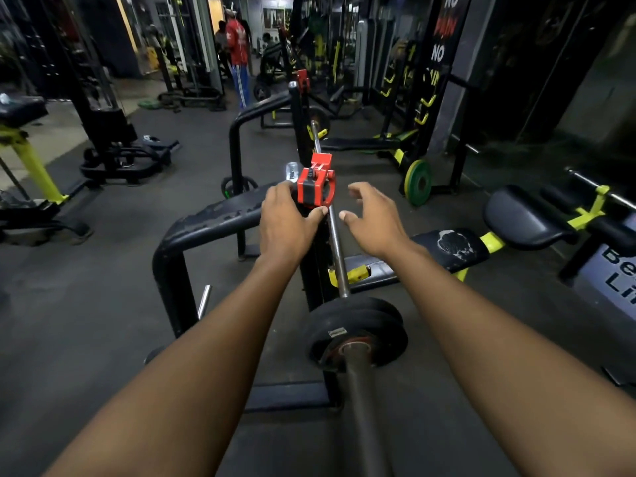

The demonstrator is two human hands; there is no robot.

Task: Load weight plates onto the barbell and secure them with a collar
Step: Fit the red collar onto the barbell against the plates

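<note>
A steel barbell (pixel 336 246) rests on the bench rack and runs away from me. Black weight plates (pixel 358 333) sit stacked on its near sleeve (pixel 361 407). A red collar (pixel 315 187) stands atop the near rack upright, its lever raised. My left hand (pixel 287 222) holds the collar from the left, fingers behind it and thumb under its front. To the right of the bar my right hand (pixel 373 218) hovers with fingers spread, touching nothing. A second red collar (pixel 303 80) sits on the far upright.
The black rack frame (pixel 213 222) curves to the left. A worn bench pad (pixel 451 247) and yellow-framed machines lie right. A green plate (pixel 418 182) leans by another bench. A person in a red top (pixel 237 46) stands far back.
</note>
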